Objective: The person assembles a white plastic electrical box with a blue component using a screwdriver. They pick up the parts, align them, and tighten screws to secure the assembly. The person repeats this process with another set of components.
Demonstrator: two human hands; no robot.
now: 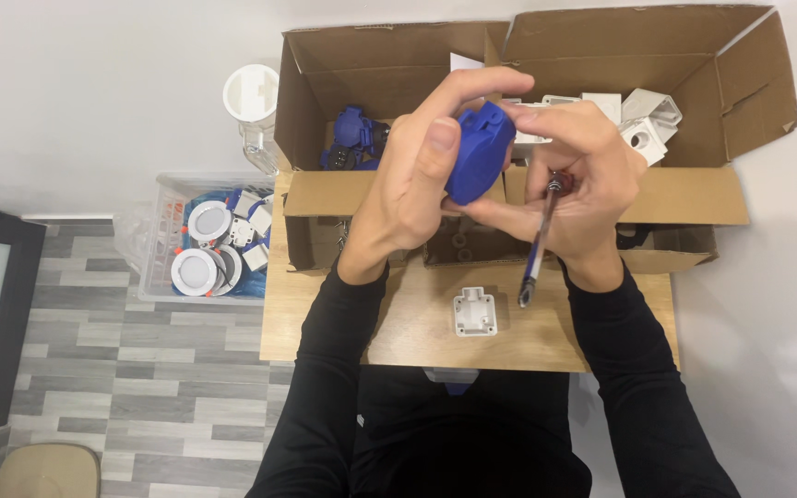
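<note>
The left hand [417,180] is clamped on a blue plastic housing [479,152], held up above the table [417,323] — its long axis tilted up to the right. The right hand [583,180] touches it while gripping a screwdriver [539,242] pointing down toward a white part [474,311] — cardboard boxes [528,65] behind.

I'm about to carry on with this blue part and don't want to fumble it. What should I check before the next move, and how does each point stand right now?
1. Blue plastic socket housing gripped by both hands: ok.
2. Left hand thumb pressed on its face: ok.
3. Blue-handled screwdriver secured in right hand: ok, tucked under the fingers.
4. Screwdriver tip on a screw: not ok, it points away.
5. Small white plastic base within reach on the wooden table: ok.
6. Screws in place: cannot tell.
</note>
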